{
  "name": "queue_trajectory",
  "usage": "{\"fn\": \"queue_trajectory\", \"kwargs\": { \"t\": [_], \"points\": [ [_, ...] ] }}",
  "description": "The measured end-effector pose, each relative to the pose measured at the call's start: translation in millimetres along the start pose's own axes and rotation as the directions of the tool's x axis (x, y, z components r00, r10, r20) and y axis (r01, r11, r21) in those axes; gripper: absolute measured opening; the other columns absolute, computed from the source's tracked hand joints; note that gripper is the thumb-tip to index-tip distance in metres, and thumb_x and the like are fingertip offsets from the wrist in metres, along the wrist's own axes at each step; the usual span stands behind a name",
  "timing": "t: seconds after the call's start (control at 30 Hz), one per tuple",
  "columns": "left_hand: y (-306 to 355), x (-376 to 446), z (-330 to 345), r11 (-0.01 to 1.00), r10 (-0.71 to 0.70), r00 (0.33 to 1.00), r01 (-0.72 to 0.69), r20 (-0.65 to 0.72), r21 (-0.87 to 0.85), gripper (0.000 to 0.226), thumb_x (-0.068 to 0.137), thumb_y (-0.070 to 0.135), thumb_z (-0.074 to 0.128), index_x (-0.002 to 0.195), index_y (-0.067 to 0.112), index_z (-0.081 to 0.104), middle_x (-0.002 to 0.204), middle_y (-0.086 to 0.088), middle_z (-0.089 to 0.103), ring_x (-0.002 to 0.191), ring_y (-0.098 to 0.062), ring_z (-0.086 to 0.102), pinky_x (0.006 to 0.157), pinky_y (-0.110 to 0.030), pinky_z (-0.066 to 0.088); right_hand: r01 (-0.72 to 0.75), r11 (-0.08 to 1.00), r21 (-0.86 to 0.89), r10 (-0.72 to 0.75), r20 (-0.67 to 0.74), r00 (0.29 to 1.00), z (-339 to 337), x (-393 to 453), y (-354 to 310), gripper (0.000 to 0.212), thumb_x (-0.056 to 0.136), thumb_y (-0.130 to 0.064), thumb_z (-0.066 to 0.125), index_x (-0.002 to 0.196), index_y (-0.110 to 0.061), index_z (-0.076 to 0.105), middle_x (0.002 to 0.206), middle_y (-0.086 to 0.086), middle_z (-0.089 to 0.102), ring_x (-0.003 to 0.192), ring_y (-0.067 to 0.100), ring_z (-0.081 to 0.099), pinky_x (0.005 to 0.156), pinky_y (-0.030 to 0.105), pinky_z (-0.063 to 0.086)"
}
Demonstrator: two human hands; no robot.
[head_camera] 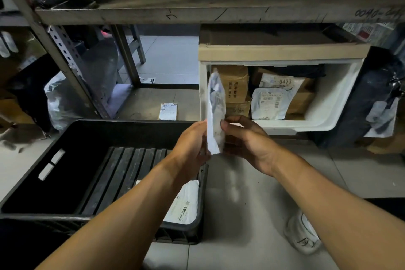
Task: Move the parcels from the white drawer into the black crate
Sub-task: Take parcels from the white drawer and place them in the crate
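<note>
Pinching a flat white parcel (215, 114) upright at frame centre, left hand (192, 144) and right hand (245, 138) carry it between white drawer (328, 112) and black crate (65, 160), likely for dropping edge-first.

One white parcel (215, 112) is being held by two hands; one is lying in the black crate (65, 138); roughly five are being kept in the white drawer (328, 112).
</note>
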State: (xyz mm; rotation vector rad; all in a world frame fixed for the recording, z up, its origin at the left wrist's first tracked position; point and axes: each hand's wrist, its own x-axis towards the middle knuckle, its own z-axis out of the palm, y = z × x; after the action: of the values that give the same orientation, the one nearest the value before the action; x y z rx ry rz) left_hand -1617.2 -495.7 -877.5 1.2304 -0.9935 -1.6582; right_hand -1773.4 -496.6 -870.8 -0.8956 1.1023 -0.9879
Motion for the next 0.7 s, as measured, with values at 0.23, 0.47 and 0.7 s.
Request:
{"fn": "queue_trajectory", "kwargs": {
  "t": [0.23,0.47,0.7],
  "points": [
    [7,-3,-19,0.997,0.054,0.992,-0.06,-0.115,-0.05,0.022,0.106,0.016,0.043,0.089,0.01,0.056,0.085,-0.01,0.061,0.06,-0.009,0.068,0.051,-0.021,0.057,-0.021,1.0,0.014,0.021,-0.008,1.0,-2,2,0,0.036,0.083,-0.013,0.076,0.118,-0.013,0.066,0.111,0.007,0.077,0.11,0.025,0.07,0.106,0.048,0.049],
    [13,-5,-29,0.999,0.005,0.983,0.001,-0.183,0.036,0.057,0.102,0.052,0.045,0.098,0.0,0.067,0.101,-0.012,0.075,0.095,-0.03,0.074,0.082,-0.046,0.061,-0.04,0.999,-0.029,0.034,-0.189,0.981,-15,9,6,0.03,0.085,-0.009,0.077,0.114,-0.014,0.067,0.1,0.005,0.079,0.092,0.022,0.075,0.086,0.044,0.059],
    [-3,1,-36,0.963,0.118,0.92,-0.015,-0.373,0.268,0.014,0.101,0.016,0.059,0.093,0.008,0.067,0.098,-0.009,0.071,0.091,-0.023,0.071,0.072,-0.033,0.061,-0.07,0.994,-0.087,0.05,-0.212,0.976,-11,22,13,0.045,0.085,0.003,0.07,0.128,-0.008,0.063,0.109,0.009,0.076,0.097,0.024,0.074,0.076,0.035,0.061]
  ]
}}
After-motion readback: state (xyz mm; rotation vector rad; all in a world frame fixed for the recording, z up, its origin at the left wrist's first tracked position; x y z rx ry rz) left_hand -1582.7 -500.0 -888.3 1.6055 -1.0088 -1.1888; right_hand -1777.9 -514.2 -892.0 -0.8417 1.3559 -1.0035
